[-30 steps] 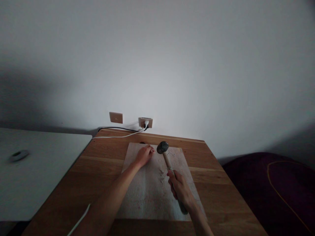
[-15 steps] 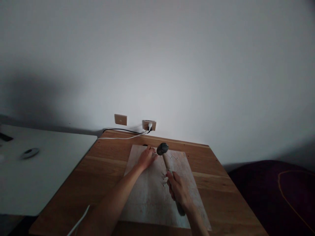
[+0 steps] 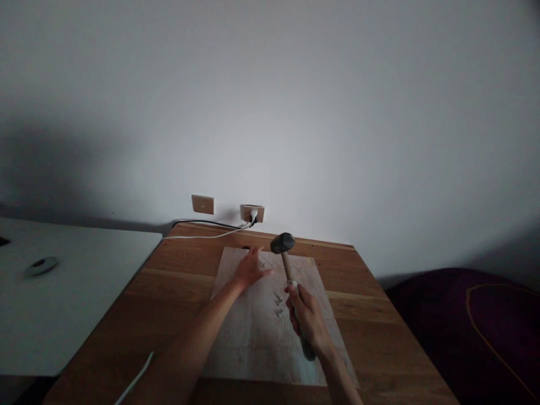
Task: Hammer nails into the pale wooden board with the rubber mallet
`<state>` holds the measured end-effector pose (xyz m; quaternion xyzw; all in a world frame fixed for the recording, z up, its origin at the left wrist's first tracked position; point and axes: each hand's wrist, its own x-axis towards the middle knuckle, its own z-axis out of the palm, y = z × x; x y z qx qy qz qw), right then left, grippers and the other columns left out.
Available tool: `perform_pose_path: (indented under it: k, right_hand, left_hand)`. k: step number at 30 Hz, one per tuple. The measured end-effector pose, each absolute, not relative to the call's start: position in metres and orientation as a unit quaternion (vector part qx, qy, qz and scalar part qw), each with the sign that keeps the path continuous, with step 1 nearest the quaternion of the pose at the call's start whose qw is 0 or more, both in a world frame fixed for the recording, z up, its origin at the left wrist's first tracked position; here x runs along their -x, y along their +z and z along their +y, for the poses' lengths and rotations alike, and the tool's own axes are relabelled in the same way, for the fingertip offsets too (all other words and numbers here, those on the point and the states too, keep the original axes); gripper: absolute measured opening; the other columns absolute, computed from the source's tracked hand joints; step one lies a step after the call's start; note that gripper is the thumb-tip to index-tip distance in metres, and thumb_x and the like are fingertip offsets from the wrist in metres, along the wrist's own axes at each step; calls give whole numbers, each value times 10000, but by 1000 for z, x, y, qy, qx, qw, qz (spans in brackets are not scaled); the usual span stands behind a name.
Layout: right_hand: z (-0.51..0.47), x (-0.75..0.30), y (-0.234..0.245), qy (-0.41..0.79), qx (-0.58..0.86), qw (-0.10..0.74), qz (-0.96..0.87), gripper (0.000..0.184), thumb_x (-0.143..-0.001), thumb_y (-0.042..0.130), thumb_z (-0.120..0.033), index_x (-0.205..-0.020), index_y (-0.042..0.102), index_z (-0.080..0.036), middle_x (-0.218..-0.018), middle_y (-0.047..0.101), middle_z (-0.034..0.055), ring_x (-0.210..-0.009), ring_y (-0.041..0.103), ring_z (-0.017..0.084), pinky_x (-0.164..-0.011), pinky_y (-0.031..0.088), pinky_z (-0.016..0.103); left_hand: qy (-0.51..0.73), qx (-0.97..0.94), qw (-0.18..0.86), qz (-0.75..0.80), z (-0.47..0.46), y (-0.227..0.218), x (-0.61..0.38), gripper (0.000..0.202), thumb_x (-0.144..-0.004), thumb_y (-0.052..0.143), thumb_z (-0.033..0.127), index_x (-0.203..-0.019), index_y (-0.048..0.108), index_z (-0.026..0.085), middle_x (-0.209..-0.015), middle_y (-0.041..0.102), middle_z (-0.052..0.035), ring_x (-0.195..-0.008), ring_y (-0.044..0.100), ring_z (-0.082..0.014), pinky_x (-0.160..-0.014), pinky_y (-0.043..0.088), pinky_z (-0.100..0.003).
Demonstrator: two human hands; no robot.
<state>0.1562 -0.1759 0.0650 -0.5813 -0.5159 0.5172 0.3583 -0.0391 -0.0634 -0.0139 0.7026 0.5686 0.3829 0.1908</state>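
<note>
My right hand [image 3: 309, 318] is wrapped round the handle of a mallet [image 3: 283, 243]. Its dark, rounded head is raised over the far part of a pale, worn board [image 3: 248, 343]. At the board's far left, my left hand [image 3: 251, 269] has thumb and fingers apart, with nothing visible between them. Small light pieces [image 3: 278, 304] sit in a short column near the middle of the board, too small to name. More such pieces [image 3: 295, 265] are along its far side, partly behind the mallet.
The board lies on a wooden table [image 3: 169, 304]. Behind it, a wall socket [image 3: 253, 213] holds plugs with a white cord [image 3: 211, 237] and a black one. A white table [image 3: 84, 304] with a round object [image 3: 43, 265] adjoins left. Dark purple furniture [image 3: 434, 315] stands right.
The mallet head has risen and shifted slightly right. My left hand's fingers have spread apart from their closer pose near the small pieces. The view has shifted a little.
</note>
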Motion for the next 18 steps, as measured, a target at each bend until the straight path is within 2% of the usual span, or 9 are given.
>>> perform_pose_path:
  k: [4,7,9,11,13,14,16,18]
  right_hand:
    - [-169,-146,55,526,588,319,-526,529,-819,547,-757,-781,514,-231,-541,474,-89,-343,394,64,-291,280,174]
    - [-175,-148,49,526,591,324,-519,543,-779,594,-769,-710,473,-243,-501,448,-93,-325,375,65,-279,270,182]
    - [-183,-155,53,523,590,343,-511,558,-783,570,-795,-763,493,-242,-510,432,-105,-330,368,70,-283,276,184]
    - [-191,-167,60,524,570,385,-502,564,-804,568,-791,-891,545,-234,-543,467,-101,-372,428,93,-324,356,198]
    - [-197,-181,65,523,548,434,-488,562,-796,636,-759,-963,582,-225,-617,570,-64,-473,545,124,-429,473,229]
    - [-199,-188,66,523,546,448,-477,566,-759,692,-749,-933,602,-217,-641,609,-44,-509,579,136,-465,496,243]
    - [-201,-201,63,527,561,451,-452,571,-663,780,-740,-759,599,-207,-593,610,-30,-480,560,133,-454,462,242]
    - [-203,-211,58,540,576,444,-424,575,-628,799,-733,-642,564,-209,-500,542,-47,-413,473,108,-413,378,231]
  left_hand:
    - [407,-705,201,545,-63,-15,41,786,-711,863,348,-1391,499,200,-1365,569,-151,-1263,597,-340,-1046,506,-463]
    - [409,-705,204,543,-62,-17,42,796,-707,878,350,-1387,495,193,-1367,560,-167,-1248,603,-357,-1025,516,-485]
    - [417,-704,197,540,-62,-18,43,808,-706,892,415,-1379,503,197,-1365,561,-162,-1250,597,-357,-1032,509,-489]
    - [425,-703,188,538,-62,-17,43,787,-718,881,489,-1361,522,211,-1325,583,-131,-1208,615,-328,-1015,518,-462]
    - [428,-703,176,540,-63,-16,43,695,-771,832,535,-1323,555,217,-1236,610,-93,-1085,651,-276,-952,541,-415]
    - [429,-704,166,540,-64,-14,43,614,-810,794,541,-1285,578,216,-1185,617,-78,-1008,659,-249,-911,550,-392]
    - [428,-713,144,537,-65,-11,42,439,-895,706,521,-1190,620,207,-1095,616,-63,-899,650,-215,-846,552,-362]
    - [423,-729,121,525,-67,-7,42,310,-958,624,473,-1120,639,209,-1040,607,-55,-877,643,-206,-824,548,-347]
